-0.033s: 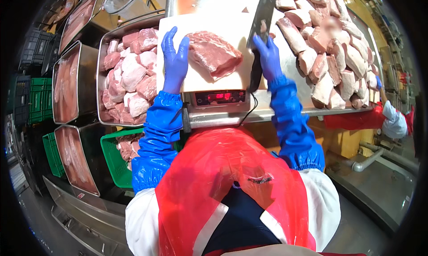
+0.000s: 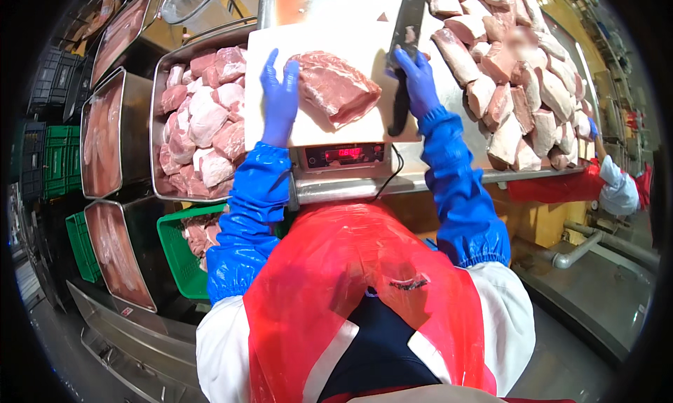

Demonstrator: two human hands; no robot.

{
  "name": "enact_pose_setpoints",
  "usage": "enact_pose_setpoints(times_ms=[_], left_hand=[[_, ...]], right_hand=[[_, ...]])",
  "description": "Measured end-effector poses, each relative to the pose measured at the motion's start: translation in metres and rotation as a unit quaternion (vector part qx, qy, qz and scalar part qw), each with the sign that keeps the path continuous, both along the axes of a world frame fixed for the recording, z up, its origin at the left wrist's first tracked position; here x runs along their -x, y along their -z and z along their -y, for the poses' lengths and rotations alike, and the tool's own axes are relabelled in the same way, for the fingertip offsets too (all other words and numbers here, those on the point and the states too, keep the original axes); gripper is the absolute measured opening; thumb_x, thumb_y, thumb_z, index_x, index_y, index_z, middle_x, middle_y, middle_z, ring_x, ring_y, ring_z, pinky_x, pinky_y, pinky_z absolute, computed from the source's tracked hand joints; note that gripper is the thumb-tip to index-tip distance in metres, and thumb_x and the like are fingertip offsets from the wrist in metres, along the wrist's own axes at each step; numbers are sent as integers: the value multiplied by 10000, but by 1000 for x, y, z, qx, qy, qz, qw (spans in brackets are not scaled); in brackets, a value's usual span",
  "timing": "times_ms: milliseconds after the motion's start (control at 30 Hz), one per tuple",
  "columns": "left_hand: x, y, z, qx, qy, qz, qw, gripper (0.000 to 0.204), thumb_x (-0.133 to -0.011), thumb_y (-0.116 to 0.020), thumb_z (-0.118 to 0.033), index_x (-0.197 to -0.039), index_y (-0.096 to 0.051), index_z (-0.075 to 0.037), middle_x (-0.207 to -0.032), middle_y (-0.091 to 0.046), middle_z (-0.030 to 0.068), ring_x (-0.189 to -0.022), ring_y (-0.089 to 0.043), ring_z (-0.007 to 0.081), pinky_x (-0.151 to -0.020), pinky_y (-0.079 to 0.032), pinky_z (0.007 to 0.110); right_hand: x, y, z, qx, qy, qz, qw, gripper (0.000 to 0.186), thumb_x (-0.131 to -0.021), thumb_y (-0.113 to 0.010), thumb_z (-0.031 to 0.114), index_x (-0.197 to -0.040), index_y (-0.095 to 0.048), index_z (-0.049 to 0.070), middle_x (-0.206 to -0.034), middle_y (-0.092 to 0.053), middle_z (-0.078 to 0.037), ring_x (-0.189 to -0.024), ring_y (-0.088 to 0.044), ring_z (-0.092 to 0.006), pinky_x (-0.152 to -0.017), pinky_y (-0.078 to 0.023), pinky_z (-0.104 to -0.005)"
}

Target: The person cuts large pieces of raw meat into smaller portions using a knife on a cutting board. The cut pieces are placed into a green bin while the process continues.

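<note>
A slab of raw pork (image 2: pixel 336 87) lies on a white cutting board (image 2: pixel 277 42) set on a digital scale (image 2: pixel 345 156) with a lit red display. My left hand (image 2: pixel 280 98), in a blue glove, is open at the left of the meat, thumb beside its edge, holding nothing. At the board's right side, my right hand (image 2: pixel 419 84), gloved alike, has its fingers closed on a large knife (image 2: pixel 406 28) where blade and dark handle meet. The blade points away from me, a scrap of meat stuck to it; the handle's end lies toward me.
To the right, cut meat pieces (image 2: pixel 522 80) are heaped on the steel table (image 2: pixel 445 147). On the left stands a metal tray (image 2: pixel 155 122) full of meat chunks, with a green crate (image 2: pixel 175 252) nearer me. A co-worker's sleeve (image 2: pixel 620 189) shows at far right.
The knife and my right hand have shifted slightly away from me and to the left. My left hand has moved a little. The scale's display reads differently.
</note>
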State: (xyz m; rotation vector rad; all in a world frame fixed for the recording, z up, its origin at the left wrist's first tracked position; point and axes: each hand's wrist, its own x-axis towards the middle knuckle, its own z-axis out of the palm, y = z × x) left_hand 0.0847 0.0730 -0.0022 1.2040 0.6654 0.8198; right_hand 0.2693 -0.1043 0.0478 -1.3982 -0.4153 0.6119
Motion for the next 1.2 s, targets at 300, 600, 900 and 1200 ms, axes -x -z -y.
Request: enact_pose_setpoints(times_ms=[300, 600, 900, 1200], left_hand=[[-25, 5, 8, -715, 88, -229, 655, 522, -994, -514, -268, -1436, -456, 5, -1493, -407, 272, -1411, -329, 478, -1178, -253, 533], [121, -16, 99, -436, -33, -179, 882, 178, -830, -640, -6, -993, -682, -63, -964, -671, 111, -940, -621, 311, -849, -482, 430], [119, -9, 93, -379, -113, -177, 901, 109, -825, -661, -1, -929, -670, -35, -836, -656, 92, -819, -630, 280, -778, -501, 389], [53, 21, 50, -486, -101, -233, 836, 243, -698, -725, -37, -913, -620, -81, -922, -621, 117, -891, -602, 330, -769, -500, 432]], right_hand=[[59, 45, -2, -8, 22, -106, 994, 262, -988, -608, 218, -1128, -599, -4, -950, -658, -66, -798, -635, -133, -720, -538, -294], [103, -24, 48, 156, -264, 275, 911, 401, -983, -569, 169, -1345, -460, 37, -812, -660, -215, -708, -657, -381, -667, -527, -450], [95, -34, 103, 339, -400, 379, 762, 727, -949, -480, 69, -1586, -151, 187, -723, -625, -296, -656, -617, -486, -623, -467, -569], [103, -89, 89, 205, -276, 388, 855, 854, -841, -501, -38, -1590, -163, 194, -1106, -656, -275, -825, -660, -465, -713, -513, -534]])
